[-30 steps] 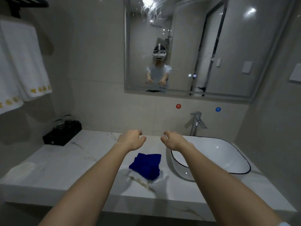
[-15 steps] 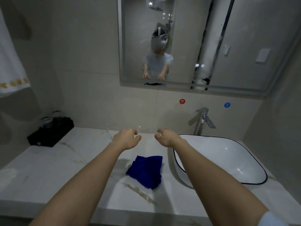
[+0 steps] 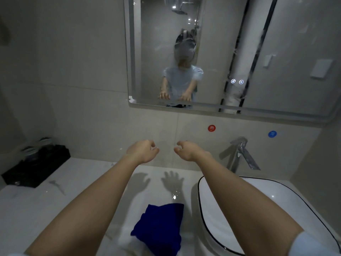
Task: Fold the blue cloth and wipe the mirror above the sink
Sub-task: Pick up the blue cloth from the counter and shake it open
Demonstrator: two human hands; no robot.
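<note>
The blue cloth point(image 3: 160, 228) lies crumpled on the white marble counter point(image 3: 55, 206), just left of the sink point(image 3: 276, 209). Both my arms stretch out over it toward the wall. My left hand point(image 3: 143, 151) and my right hand point(image 3: 188, 150) hover side by side well above and beyond the cloth, fingers loosely curled and apart, holding nothing. The mirror point(image 3: 221, 52) hangs on the wall above, smeared and hazy, reflecting a person with both arms held out.
A chrome tap point(image 3: 239, 154) stands behind the sink, with a red dot point(image 3: 211, 128) and a blue dot point(image 3: 272, 134) on the wall tiles. A black tray point(image 3: 36, 165) with small items sits at the counter's back left.
The view has moved closer and tilted down, so the cloth now lies lower in the picture. Both hands stay empty, side by side; the towel at left has left the view.
</note>
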